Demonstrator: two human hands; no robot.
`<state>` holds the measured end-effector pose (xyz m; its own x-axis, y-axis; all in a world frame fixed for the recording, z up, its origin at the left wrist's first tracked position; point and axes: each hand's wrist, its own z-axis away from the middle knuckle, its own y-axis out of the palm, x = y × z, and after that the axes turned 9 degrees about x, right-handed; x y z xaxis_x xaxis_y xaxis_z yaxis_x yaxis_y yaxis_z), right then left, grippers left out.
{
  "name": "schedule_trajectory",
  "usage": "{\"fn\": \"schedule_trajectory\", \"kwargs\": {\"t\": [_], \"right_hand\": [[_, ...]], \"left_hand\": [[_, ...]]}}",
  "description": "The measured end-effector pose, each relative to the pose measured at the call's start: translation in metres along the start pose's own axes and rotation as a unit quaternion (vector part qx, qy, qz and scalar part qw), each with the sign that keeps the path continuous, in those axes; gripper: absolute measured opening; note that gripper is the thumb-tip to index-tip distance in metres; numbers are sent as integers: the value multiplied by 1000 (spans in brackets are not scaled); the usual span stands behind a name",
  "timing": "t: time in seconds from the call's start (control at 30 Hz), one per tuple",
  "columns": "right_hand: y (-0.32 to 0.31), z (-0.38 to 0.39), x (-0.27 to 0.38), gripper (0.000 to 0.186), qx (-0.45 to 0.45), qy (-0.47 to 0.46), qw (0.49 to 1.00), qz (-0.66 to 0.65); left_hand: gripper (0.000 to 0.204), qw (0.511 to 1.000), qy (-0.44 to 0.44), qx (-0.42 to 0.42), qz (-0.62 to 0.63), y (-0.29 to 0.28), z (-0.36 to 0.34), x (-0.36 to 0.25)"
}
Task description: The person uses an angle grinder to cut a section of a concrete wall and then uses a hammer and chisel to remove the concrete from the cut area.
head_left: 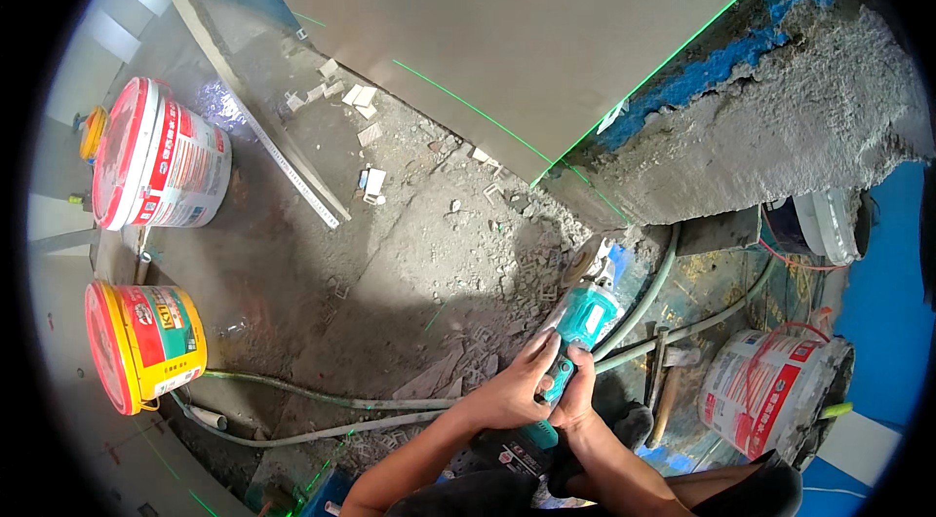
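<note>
Head camera shows the left hand (512, 390) and right hand (578, 390) wrapped round the teal angle grinder (589, 317), near the rubble (497, 244); it looks hard and heavy, best held by its slim middle (558, 381), away from the disc (582, 262).

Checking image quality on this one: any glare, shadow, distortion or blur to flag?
Head view: bluish-white glare on the floor, right of the upper-left white-and-red bucket; head view: soft dark shadows across the floor left of the hands; head view: black fisheye border swallowing the corners; head view: angle grinder, left hand and right hand look reasonably sharp.
</note>
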<state>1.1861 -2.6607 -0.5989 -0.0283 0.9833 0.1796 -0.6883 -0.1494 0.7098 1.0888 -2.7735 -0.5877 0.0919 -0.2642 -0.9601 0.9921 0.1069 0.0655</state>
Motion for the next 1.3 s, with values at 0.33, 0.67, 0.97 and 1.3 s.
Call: {"fn": "schedule_trajectory", "kwargs": {"t": [0.33, 0.67, 0.97, 1.3], "right_hand": [[-4, 4, 5, 42, 20, 42, 998, -48], [5, -1, 4, 32, 32, 103, 993, 46], [57, 6, 13, 52, 110, 75, 768, 626], [95, 55, 126, 78, 236, 156, 531, 799]], "left_hand": [[97, 999, -35, 3, -26, 2, 1, -10], [88, 976, -63, -119, 170, 10, 21, -14], [50, 858, -41, -312, 406, -13, 19, -40], [45, 791, -42, -153, 591, 17, -5, -47]]}}
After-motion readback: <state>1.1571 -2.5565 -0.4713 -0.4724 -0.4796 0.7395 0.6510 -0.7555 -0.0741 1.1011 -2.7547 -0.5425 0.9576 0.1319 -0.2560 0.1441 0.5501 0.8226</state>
